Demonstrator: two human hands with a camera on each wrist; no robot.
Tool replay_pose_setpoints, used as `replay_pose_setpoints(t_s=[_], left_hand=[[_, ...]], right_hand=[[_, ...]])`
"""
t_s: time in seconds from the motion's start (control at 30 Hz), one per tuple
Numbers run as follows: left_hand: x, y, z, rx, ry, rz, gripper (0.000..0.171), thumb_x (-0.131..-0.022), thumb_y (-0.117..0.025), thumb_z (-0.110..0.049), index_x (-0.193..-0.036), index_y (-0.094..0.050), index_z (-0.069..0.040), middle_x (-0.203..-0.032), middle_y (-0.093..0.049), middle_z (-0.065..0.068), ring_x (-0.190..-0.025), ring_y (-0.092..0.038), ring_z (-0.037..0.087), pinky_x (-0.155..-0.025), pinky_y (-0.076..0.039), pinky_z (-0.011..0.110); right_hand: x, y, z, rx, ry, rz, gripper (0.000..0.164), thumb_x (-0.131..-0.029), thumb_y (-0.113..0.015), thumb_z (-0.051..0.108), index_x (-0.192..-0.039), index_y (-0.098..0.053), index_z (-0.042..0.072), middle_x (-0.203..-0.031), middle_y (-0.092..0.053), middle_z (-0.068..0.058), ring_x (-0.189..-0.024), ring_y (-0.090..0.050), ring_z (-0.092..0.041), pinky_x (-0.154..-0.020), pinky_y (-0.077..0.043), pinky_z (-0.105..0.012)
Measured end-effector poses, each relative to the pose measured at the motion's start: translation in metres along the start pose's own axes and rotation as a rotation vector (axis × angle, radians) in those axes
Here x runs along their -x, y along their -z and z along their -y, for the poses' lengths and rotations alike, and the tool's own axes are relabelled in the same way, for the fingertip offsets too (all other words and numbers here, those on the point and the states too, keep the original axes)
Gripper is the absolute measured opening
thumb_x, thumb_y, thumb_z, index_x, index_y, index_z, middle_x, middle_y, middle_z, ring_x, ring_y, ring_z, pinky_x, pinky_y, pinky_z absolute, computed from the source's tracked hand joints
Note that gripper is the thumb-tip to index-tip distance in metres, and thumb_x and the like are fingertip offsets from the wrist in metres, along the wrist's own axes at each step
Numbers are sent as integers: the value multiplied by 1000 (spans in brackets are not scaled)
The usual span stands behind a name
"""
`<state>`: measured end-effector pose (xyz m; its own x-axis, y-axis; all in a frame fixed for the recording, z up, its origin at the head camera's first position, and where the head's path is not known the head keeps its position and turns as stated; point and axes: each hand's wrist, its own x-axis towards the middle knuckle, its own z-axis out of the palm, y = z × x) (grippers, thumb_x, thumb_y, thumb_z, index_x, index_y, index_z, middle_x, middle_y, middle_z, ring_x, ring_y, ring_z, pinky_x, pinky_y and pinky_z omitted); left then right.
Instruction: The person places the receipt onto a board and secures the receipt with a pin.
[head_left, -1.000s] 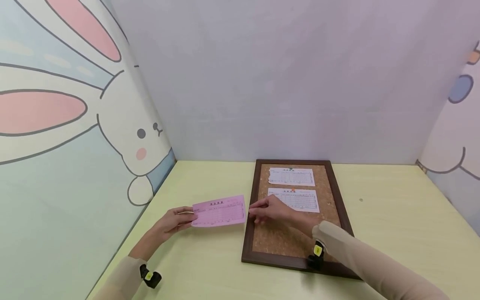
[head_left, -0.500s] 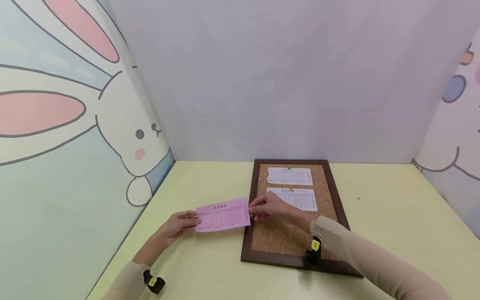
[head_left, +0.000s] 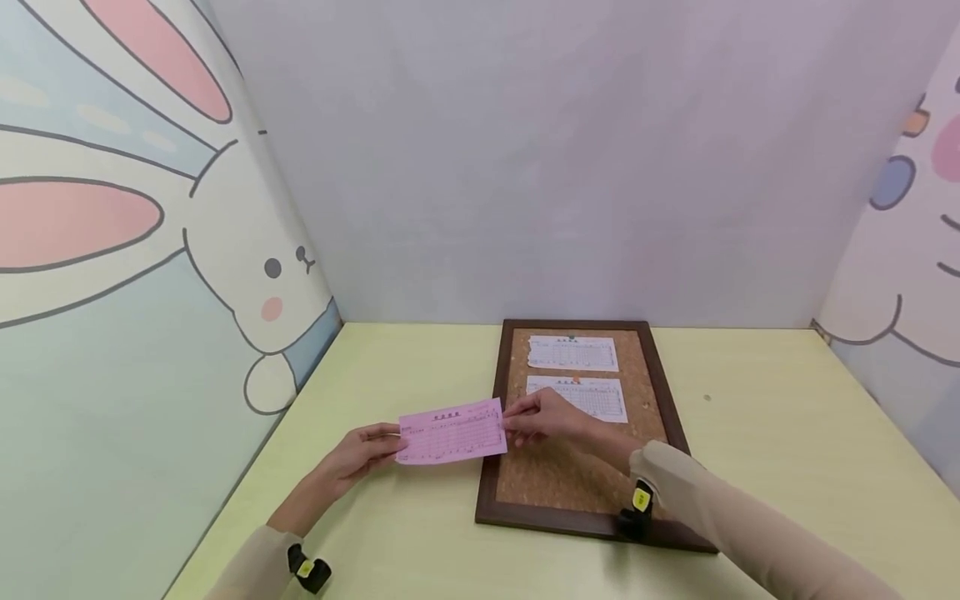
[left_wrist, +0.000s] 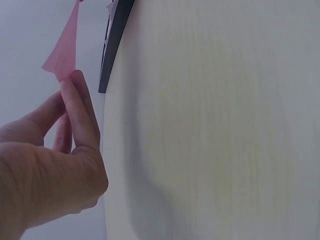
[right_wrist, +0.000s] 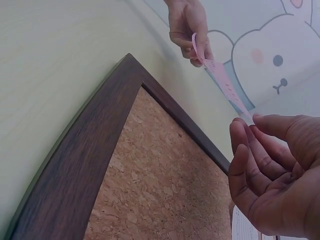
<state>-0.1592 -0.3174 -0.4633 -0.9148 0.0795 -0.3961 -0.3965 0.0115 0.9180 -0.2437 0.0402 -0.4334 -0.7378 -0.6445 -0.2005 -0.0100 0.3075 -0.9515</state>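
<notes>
A pink printed paper form [head_left: 452, 433] is held up between my two hands, in the air over the table and the board's left edge. My left hand [head_left: 363, 454] pinches its left end, and the left wrist view shows the thumb and fingers of that hand [left_wrist: 60, 145] on the paper. At the opposite end, the thumb and fingertips of my right hand [head_left: 547, 417] pinch the right edge. Under the right hand lies a cork board [head_left: 558, 479] in a dark brown frame. Two white printed forms are on it: an upper one [head_left: 573, 354] and a lower one [head_left: 609, 402], partly hidden by the right hand.
A green pin [head_left: 572, 337] sits on the upper white form and an orange pin [head_left: 576, 380] on the lower. The board lies on a pale yellow table [head_left: 780, 433]. A grey wall [head_left: 540, 167] stands behind, with cartoon-printed panels at both sides.
The pink form has shifted right, towards and over the frame's left edge, with my left hand following. My right hand, a little apart from it earlier, now holds its right edge.
</notes>
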Motion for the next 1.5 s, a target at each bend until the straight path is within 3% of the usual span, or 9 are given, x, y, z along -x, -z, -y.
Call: replay_pose_setpoints(t_s=[0.43,0.73,1.0,1.5], left_hand=[[-1,-13,-10,-2,-17,48,37,-99,-68,-12,-132,-59,3,-104,-74,0,-92,-71,9,-85,-60,22],[-4,-24,-18,-2,-25,87,41,-101,-65,-14,-136,-56,6,-106,-74,0,-95,-72,8,-89,-60,24],[-12,-33,-19,-21,-53,123,45,-101,-65,-13,-139,-53,9,-110,-73,3,-99,-72,9,-95,-58,28],[-26,-60,-21,-70,-55,137,40,-99,-68,-13,-131,-58,10,-107,-72,7,-92,-71,12,-90,-60,27]], right_hand=[[3,7,-2,21,-41,-63,19,-97,-70,12,-106,-75,-3,-88,-77,-14,-67,-69,-11,-62,-55,-25],[10,16,-7,38,-71,-113,22,-98,-69,14,-110,-75,-2,-88,-77,-12,-67,-67,-9,-63,-53,-25],[14,25,-16,4,-102,-153,21,-98,-69,14,-111,-76,-1,-82,-74,-3,-67,-66,-10,-62,-51,-25],[33,44,-29,-13,-136,-173,26,-100,-66,18,-116,-73,-1,-84,-72,-1,-72,-64,-11,-64,-51,-25]])
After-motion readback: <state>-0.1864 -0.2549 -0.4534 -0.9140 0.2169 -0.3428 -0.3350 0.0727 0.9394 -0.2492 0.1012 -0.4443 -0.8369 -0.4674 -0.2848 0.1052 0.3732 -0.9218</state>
